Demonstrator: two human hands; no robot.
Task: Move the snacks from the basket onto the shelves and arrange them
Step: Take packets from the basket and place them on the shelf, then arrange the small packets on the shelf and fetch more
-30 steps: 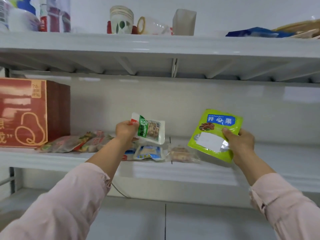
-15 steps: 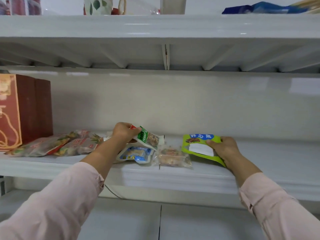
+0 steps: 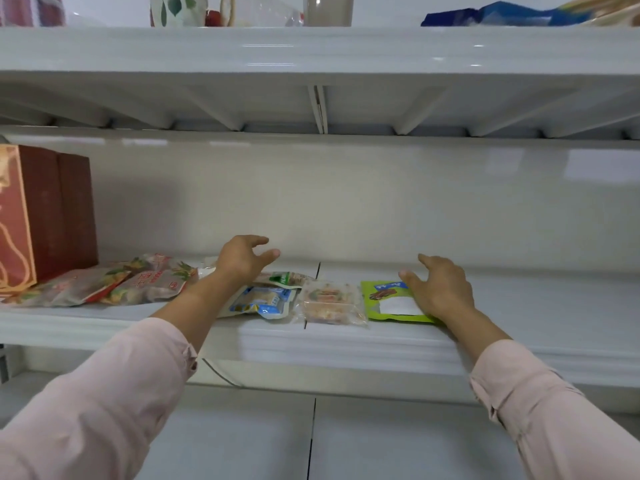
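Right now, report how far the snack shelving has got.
Done: snack packets lie on the middle shelf, from the reddish packets to the green pouch. In hand: nothing; the left hand is open above the green-white packet, the right hand open at the green pouch. Left: unclear, since the basket is out of view.

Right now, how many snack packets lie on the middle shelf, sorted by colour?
Red-patterned packets: 2
Blue-and-white packet: 1
Green-and-white packet: 1
Clear packet: 1
Lime-green pouch: 1
Total: 6 plainly visible
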